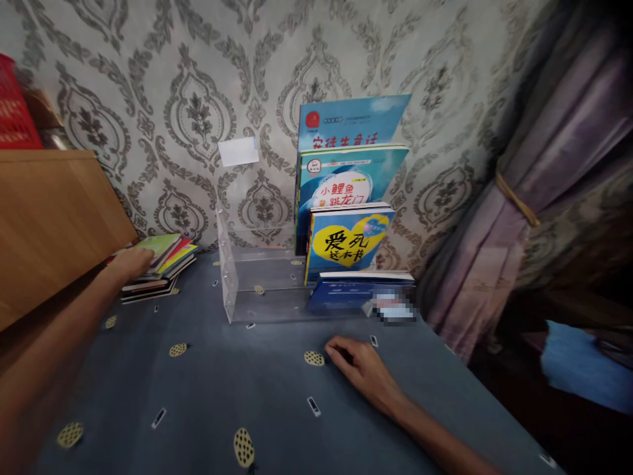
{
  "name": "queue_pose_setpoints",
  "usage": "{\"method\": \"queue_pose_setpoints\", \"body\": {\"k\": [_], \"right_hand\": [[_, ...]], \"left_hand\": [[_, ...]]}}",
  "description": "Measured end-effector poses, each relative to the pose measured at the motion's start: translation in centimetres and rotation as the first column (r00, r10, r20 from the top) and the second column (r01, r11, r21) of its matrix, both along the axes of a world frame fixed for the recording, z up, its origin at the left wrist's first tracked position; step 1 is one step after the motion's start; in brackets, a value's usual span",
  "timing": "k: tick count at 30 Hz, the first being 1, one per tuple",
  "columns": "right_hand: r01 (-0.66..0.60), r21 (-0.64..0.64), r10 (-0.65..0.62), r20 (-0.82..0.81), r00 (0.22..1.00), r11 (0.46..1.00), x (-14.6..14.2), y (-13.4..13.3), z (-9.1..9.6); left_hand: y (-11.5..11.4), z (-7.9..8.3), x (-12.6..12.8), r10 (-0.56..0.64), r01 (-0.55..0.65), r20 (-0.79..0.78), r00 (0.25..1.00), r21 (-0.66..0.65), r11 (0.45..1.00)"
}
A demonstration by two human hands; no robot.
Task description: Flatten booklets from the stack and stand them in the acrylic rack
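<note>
At the far left, my left hand [134,264] reaches to a stack of thin books [171,264] and touches the light green book [163,249] on top. Its fingers are blurred, so whether they grip the book is unclear. My right hand [359,366] rests on the tablecloth with its fingers curled in and nothing visible in them. Beyond it stands a clear plastic tiered book rack [228,284]. Upright in its right half are a tall blue book [353,119], a teal book [380,173], a blue-and-yellow book [346,241] and a low dark blue book [341,297].
A wooden cabinet [54,218] stands at the left, with a red basket [14,105] on it. The patterned wall [198,112] is behind the rack. A tied purple curtain [499,218] hangs beyond the table's right edge. The table has a dark blue pineapple-print tablecloth [212,389].
</note>
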State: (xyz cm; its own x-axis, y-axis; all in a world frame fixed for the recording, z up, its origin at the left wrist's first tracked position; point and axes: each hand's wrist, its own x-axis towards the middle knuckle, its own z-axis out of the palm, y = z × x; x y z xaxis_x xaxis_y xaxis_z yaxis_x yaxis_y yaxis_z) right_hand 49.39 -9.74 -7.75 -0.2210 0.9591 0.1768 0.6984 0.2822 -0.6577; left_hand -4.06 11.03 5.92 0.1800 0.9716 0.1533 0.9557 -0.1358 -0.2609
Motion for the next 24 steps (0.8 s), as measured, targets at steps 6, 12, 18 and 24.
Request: {"method": "queue_pose_setpoints", "body": {"k": [6, 12, 18, 24], "right_hand": [[-0.014, 0.002, 0.014, 0.000, 1.000, 1.000, 0.1, 0.2, 0.0], [-0.008, 0.014, 0.008, 0.004, 1.000, 1.000, 0.0, 0.0, 0.0], [-0.014, 0.014, 0.014, 0.005, 1.000, 1.000, -0.1, -0.1, 0.4], [-0.017, 0.014, 0.017, 0.011, 1.000, 1.000, -0.1, -0.2, 0.5]], "left_hand": [[-3.8, -0.1, 0.2, 0.075, -0.090, -0.099, 0.992, -0.159, 0.983], [-6.3, -2.9, 1.6, 0.128, -0.135, -0.171, 0.977, -0.031, 0.990], [-9.2, -1.9, 4.0, 0.122, -0.128, -0.181, 0.976, -0.026, 0.991], [-14.1, -5.0, 5.6, 0.058, -0.054, -0.065, 0.996, 0.064, 0.996]]}}
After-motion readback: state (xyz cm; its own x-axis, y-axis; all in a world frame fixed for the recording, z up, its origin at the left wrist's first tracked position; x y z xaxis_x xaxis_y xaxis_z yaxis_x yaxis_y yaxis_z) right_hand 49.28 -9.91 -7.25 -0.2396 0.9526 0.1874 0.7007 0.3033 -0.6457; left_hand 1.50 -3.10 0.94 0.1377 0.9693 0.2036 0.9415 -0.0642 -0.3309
